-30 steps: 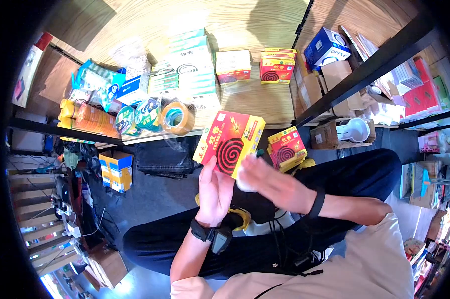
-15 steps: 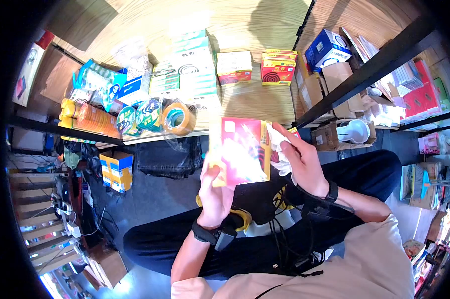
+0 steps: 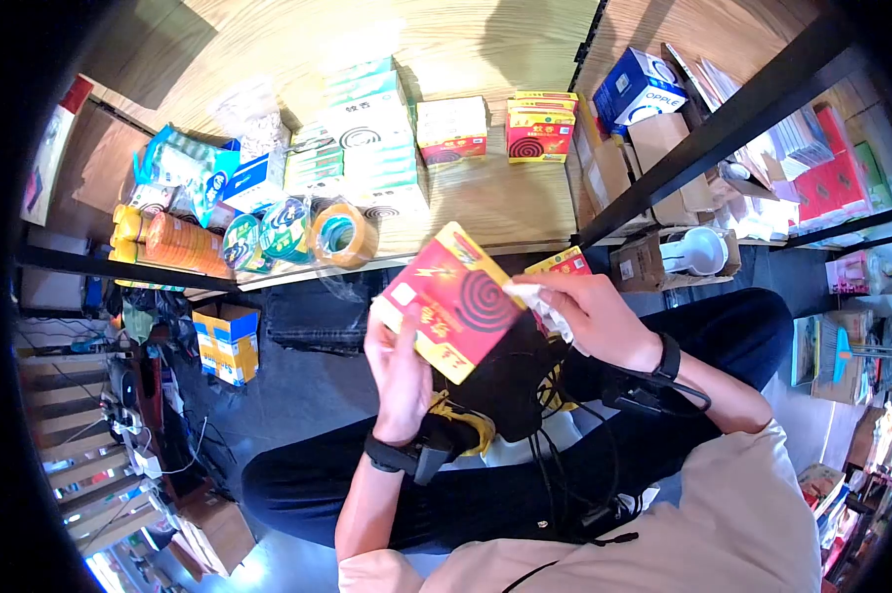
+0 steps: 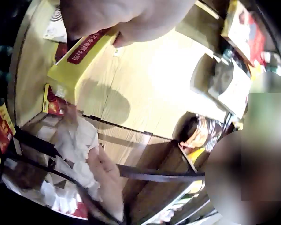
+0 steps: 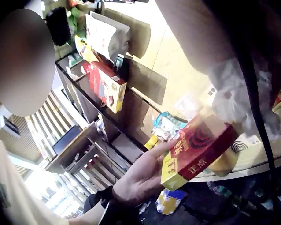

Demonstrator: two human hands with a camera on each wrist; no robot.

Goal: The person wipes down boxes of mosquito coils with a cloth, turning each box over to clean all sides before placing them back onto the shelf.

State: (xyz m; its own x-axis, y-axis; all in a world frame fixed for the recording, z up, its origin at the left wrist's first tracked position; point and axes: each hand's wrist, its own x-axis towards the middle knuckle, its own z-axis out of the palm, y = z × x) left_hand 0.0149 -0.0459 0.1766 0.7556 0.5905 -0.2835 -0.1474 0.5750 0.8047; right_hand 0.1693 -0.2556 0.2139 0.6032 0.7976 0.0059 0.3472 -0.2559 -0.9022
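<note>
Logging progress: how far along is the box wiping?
Probably done: red-and-yellow boxes on the shelf. In progress: left hand holds a carton, right hand holds white tissue at its edge. Seemingly left: finishing that carton, then the box partly hidden behind the right hand; total unclear.

Shelf (image 3: 510, 203) is spanning the upper middle of the frame. On it, left to right: bag (image 3: 184, 173), tall stack (image 3: 375, 138), short stack (image 3: 452, 128), end stack (image 3: 540, 130); the last two are standing apart. Tape roll (image 3: 343, 235) is lying at the front edge, before the tall stack. Held box (image 3: 446, 301) is tilting at frame centre, before the shelf, between left hand (image 3: 399, 381) and right hand (image 3: 609, 324); tissue (image 3: 553, 311) is sitting in the latter, by the box's right corner. Small carton (image 3: 227, 341) is standing centre left, on the floor (image 3: 303, 395). Open carton (image 3: 640, 265) is holding a tub (image 3: 705, 254), right of centre.
</note>
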